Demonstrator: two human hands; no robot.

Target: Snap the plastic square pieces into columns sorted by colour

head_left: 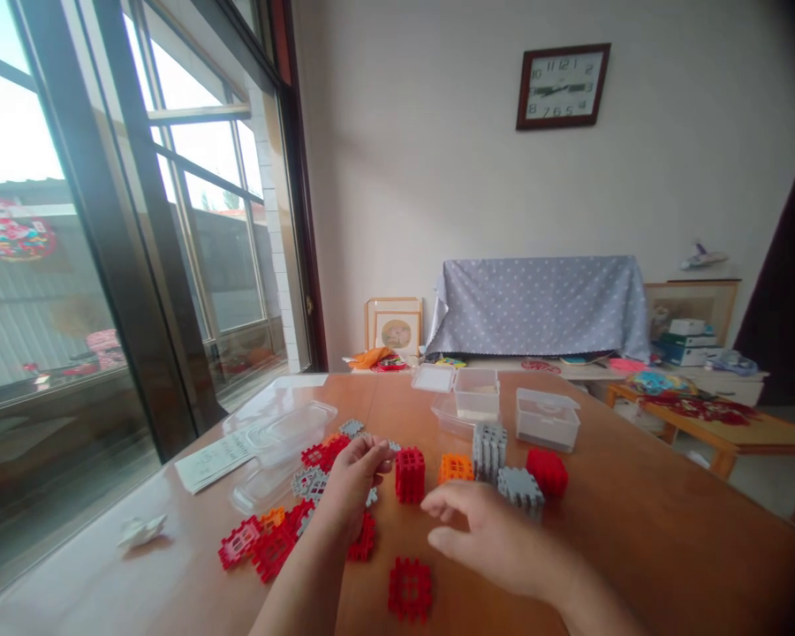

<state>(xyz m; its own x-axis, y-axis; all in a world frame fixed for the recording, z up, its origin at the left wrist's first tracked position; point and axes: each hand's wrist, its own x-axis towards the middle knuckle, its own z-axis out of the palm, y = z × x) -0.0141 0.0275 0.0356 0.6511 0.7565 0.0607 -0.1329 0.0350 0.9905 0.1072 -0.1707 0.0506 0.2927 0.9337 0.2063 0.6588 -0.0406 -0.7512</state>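
Note:
My left hand [356, 479] is above a spread of flat interlocking plastic building pieces, fingers pinched together; whether a small piece is between them is hidden. Just right of its fingertips stands a red block [410, 475] of square window pieces. My right hand [480, 530] is empty, thumb and fingers apart, in front of an orange window piece [456, 468]. Beyond it are a grey stack [488, 450], a grey block [520, 488] and a red block [547, 473]. One red window piece [410, 589] lies flat near me. Loose red pieces [275, 549] lie under my left forearm.
Clear plastic boxes [548, 420] and an open-lidded box [477, 395] stand at the back of the wooden table [636, 548]. Clear lids [291, 433], paper sheets [213, 461] and a crumpled tissue [141, 531] lie left. A window [212, 212] borders the left side.

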